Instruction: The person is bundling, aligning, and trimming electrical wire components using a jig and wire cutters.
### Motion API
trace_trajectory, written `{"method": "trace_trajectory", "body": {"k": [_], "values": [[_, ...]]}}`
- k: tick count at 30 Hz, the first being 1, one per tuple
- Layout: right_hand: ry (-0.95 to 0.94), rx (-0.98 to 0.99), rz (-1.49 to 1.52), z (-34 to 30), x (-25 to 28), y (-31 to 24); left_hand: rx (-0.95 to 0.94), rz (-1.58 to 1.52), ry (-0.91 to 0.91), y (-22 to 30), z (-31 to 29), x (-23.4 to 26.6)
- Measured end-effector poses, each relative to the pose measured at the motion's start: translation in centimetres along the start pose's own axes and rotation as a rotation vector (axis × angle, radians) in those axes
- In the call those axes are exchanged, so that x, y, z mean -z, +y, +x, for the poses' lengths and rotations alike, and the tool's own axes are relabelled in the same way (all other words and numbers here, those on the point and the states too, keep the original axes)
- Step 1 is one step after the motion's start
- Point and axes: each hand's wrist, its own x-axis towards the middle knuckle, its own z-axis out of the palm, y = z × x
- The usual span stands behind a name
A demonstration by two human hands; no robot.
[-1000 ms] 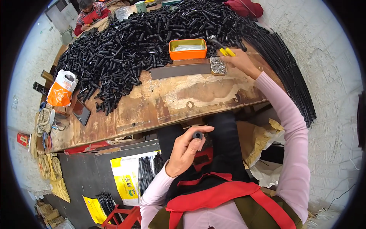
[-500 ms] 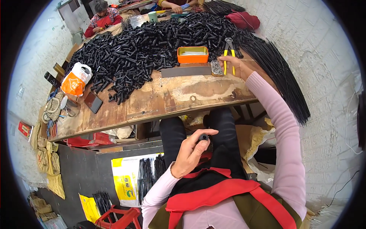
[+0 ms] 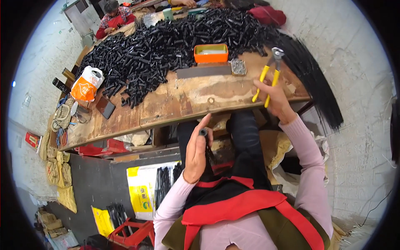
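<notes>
Grasping the yellow-handled pliers (image 3: pixel 276 77), the right hand (image 3: pixel 277 98) is hovering by the front edge of the surface (image 3: pixel 233 88), toward its right corner, with the two handles standing apart. The left hand (image 3: pixel 195 160) is staying clear of the surface, in front of its front edge and above the lap; its fingers are curling around a black tube (image 3: pixel 203 132), whose open end is facing up past the thumb. The index finger is pointing out straight.

The pliers are looking stiff and fairly heavy toward the metal head, so the handles are probably offering the surest hold. The tube is seeming light, firm and perhaps slippery; pinching it round the barrel would be leaving its end free.

A heap (image 3: pixel 162 48) of similar tubes is covering much of the surface toward the far edge. An orange tin (image 3: pixel 211 57) is sitting at the heap's near side, with a grey strip (image 3: pixel 204 73) and a box (image 3: pixel 238 66) of small metal bits lying nearer the front edge. Black rods (image 3: pixel 321 83) are hanging over the right edge. Near the left edge, a bag (image 3: pixel 86 85) and a phone (image 3: pixel 106 107) are resting.

Beyond the far left corner, a worker (image 3: pixel 116 20) in red is sitting. A white wall (image 3: pixel 354 62) is rising on the right, and a red stool (image 3: pixel 143 232) is standing on the dark floor (image 3: pixel 96 171).
</notes>
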Motion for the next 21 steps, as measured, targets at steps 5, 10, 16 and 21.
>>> {"method": "trace_trajectory", "body": {"k": [5, 10, 16, 21], "values": [[-0.203, 0.052, -0.18, -7.6, -4.1, -1.4, 0.049, -0.015, -0.204, 0.4, 1.4, -1.6], [-0.281, 0.126, -0.372, -10.0, -5.4, -1.1, 0.077, -0.09, -0.3, 1.4, 1.8, -2.6], [-0.249, 0.32, -0.273, -11.0, -7.2, 0.1, 0.062, -0.076, -0.279, 1.6, 0.9, -2.6], [-0.189, 0.136, -0.266, -11.1, -7.2, 0.4, 0.072, -0.071, -0.287, 1.7, 0.7, -2.3]]}}
